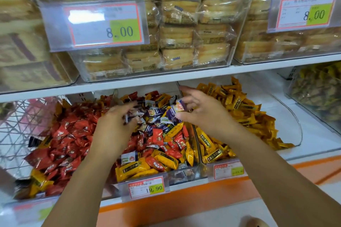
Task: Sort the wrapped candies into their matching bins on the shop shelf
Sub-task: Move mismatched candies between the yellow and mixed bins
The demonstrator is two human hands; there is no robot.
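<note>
lower shelf (313, 155) white, orange front lip | under fingers (188, 100): clear mixed bin (184, 175) of wrapped candies (157, 134) | left of fingers: red bin (29, 208) | right of fingers: yellow bin (296, 120) | above fingers: upper shelf (166, 77) carrying clear pastry bins (229, 49)

left-bin candies (70, 134): red. right-bin candies (239, 105): yellow, dark label stripe. middle-bin mix (162, 134): red, yellow, purple-white. pinched candy (180, 106): purple, white, orange. price tags (145, 187): white, red border, lime patch. shelf lip (203, 192): orange. upper packs (177, 31): tan.
</note>
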